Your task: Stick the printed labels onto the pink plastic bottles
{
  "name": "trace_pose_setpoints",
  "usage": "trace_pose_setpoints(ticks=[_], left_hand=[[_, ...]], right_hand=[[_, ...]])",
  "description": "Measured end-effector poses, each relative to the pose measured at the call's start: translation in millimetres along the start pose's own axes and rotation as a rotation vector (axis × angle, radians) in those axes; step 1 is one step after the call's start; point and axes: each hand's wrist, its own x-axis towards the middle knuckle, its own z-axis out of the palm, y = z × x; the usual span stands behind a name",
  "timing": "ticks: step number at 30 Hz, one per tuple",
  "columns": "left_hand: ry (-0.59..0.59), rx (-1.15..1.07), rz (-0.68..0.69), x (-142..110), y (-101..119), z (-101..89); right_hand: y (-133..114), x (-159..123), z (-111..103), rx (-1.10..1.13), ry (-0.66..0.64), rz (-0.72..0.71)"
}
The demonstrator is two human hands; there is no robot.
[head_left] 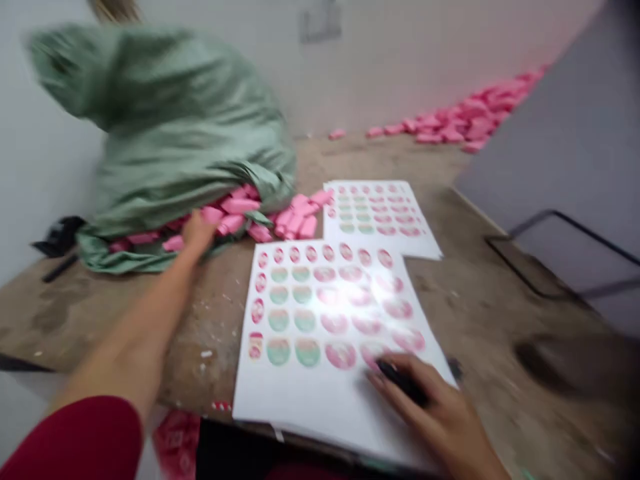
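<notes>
My left hand (pixel 197 231) reaches in among small pink bottles (pixel 239 205) at the mouth of a green cloth sack (pixel 200 120). It is blurred, and its fingers are hidden, so I cannot tell whether they grip one. My right hand (pixel 434 407) is closed around a small black tool (pixel 404 382) whose kind I cannot make out. Beneath that hand lies a white sheet of stickers (pixel 295 397), printed with rows of pink and green round and oval labels. Another sticker sheet (pixel 383 243) lies partly behind it.
Pink bottles (pixel 465 119) are heaped at the back right against a grey panel (pixel 555 147). A black metal frame (pixel 520 270) juts out at the right. A black object (pixel 61 235) sits left of the sack on the worn brown table (pixel 210 320).
</notes>
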Motion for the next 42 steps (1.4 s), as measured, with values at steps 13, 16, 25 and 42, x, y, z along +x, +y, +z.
trace_pose_setpoints(ticks=[13,16,25,42], left_hand=[[-0.784,-0.957,-0.67,-219.6,-2.9,24.0],[-0.817,-0.933,-0.636,-235.2,-3.2,34.0],[-0.862,-0.964,-0.595,-237.2,-22.5,36.1],[-0.192,-1.042,-0.328,-182.0,-45.7,-21.3]], right_hand=[[-19.9,2.8,-18.4,-0.138,-0.029,-0.031],[-14.0,2.9,-18.1,-0.075,0.024,0.017],[-28.8,-15.4,-7.8,-0.147,-0.032,-0.026],[10.7,47.4,-42.6,-0.365,0.143,0.332]])
